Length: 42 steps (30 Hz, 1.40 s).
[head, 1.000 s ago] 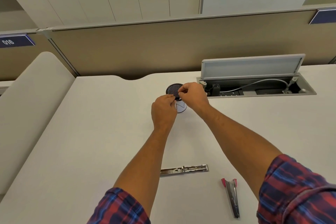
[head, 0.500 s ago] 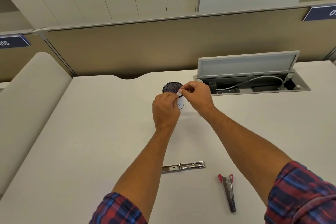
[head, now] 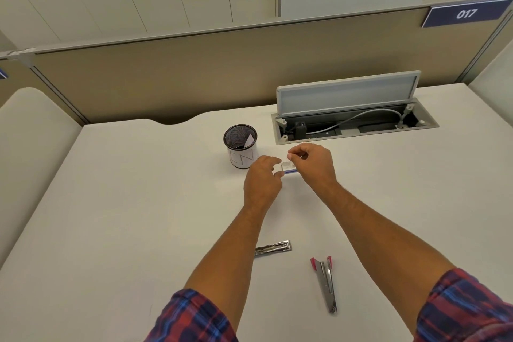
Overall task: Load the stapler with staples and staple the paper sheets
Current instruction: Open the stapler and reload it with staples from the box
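A small white staple box (head: 287,167) with a blue edge sits between my two hands, right of the mesh cup. My left hand (head: 262,182) pinches its left end. My right hand (head: 312,162) holds its right end, thumb and forefinger pinched above it. Near me on the white desk (head: 138,216) lie two stapler parts: a silver staple rail (head: 273,248) and the stapler body (head: 325,283) with pink tips, both untouched. No paper sheets are in view apart from a scrap in the cup.
A black mesh cup (head: 241,146) with a white label stands just left of my hands, holding a paper scrap. An open cable tray (head: 352,122) with its lid raised is set in the desk behind. A beige partition (head: 194,72) closes the far edge.
Both hands have drawn back from above the mesh cup toward me and to the right, bringing the small box out with them. The stapler parts have not moved.
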Available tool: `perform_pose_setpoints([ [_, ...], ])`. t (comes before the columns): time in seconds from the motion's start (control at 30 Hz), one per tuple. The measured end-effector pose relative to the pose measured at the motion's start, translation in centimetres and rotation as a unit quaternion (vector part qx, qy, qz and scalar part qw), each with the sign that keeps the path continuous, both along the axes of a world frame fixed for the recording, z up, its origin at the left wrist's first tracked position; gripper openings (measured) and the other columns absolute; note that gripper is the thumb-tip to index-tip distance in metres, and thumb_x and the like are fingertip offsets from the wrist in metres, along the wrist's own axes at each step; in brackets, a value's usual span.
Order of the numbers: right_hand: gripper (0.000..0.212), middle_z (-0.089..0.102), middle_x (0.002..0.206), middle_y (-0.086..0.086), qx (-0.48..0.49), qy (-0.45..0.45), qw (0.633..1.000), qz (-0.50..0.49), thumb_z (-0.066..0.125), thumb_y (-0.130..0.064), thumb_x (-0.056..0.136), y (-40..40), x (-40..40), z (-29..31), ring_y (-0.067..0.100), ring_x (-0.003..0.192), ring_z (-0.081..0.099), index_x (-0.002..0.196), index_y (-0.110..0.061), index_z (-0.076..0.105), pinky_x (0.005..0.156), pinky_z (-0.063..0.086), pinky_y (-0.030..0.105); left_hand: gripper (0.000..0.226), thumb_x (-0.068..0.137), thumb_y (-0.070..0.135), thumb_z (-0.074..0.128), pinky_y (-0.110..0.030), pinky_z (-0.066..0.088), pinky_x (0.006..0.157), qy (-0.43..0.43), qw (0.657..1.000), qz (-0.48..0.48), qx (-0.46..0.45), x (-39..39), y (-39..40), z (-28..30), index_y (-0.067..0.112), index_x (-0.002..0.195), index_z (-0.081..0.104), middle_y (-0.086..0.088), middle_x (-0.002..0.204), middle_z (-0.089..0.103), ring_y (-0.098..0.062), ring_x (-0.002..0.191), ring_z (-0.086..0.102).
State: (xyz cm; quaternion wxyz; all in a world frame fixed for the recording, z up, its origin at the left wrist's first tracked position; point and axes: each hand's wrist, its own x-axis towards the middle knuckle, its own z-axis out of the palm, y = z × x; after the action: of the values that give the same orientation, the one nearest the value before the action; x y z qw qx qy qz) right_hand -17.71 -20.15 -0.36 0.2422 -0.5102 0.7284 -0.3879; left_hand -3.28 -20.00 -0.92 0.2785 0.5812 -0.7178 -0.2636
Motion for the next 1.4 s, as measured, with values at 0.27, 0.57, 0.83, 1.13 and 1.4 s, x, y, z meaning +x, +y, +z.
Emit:
perform_pose_setpoints([
  [0.27,0.058,0.059,0.139,0.009,0.116,0.030,0.993,0.020,0.078,-0.027,0.091,1.0,-2.7,-2.8,0.027,0.120,0.063,0.144,-0.021,0.058,0.093,0.051,0.025,0.061,0.089,0.011,0.076,-0.037,0.050,0.105,-0.040,0.997,-0.053,0.046,-2.4,-0.2,-1.8,0.009,0.145,0.052,-0.006,0.146,0.051,-0.026,0.126,0.056],
  [0.57,0.052,0.058,0.130,0.007,0.131,0.025,0.990,0.037,0.075,-0.021,0.093,1.8,-3.4,-3.9,0.017,0.098,0.061,0.143,-0.017,0.059,0.087,0.049,0.024,0.059,0.091,0.008,0.071,-0.031,0.037,0.111,-0.060,0.996,-0.052,0.046,-2.9,-0.5,-3.6,0.011,0.147,0.051,-0.004,0.152,0.048,-0.027,0.132,0.047],
  [0.83,0.039,0.065,0.122,0.010,0.106,0.018,0.994,0.033,0.074,-0.020,0.094,2.2,-3.1,-4.0,0.024,0.104,0.064,0.131,-0.010,0.068,0.088,0.049,0.026,0.039,0.085,0.001,0.073,-0.023,0.043,0.090,-0.034,0.998,-0.037,0.022,-2.9,-0.6,-3.5,0.003,0.123,0.066,-0.007,0.127,0.063,-0.025,0.109,0.062],
  [1.13,0.054,0.067,0.119,0.008,0.093,0.019,0.991,0.093,0.078,-0.008,0.088,2.4,-3.9,-3.7,0.019,0.095,0.061,0.139,-0.017,0.064,0.091,0.054,0.030,0.032,0.081,-0.001,0.073,-0.030,0.051,0.080,-0.032,0.999,-0.023,0.011,-2.9,-0.6,-3.4,0.009,0.111,0.072,-0.005,0.113,0.066,-0.024,0.096,0.065],
  [1.4,0.045,0.068,0.114,0.007,0.076,0.012,0.990,0.118,0.080,-0.015,0.088,2.6,-5.0,-4.4,0.022,0.100,0.066,0.132,-0.016,0.070,0.092,0.053,0.029,0.036,0.075,-0.005,0.071,-0.026,0.046,0.076,-0.030,0.999,-0.022,0.009,-2.8,-0.3,-3.9,0.013,0.106,0.070,-0.001,0.107,0.068,-0.021,0.092,0.063],
])
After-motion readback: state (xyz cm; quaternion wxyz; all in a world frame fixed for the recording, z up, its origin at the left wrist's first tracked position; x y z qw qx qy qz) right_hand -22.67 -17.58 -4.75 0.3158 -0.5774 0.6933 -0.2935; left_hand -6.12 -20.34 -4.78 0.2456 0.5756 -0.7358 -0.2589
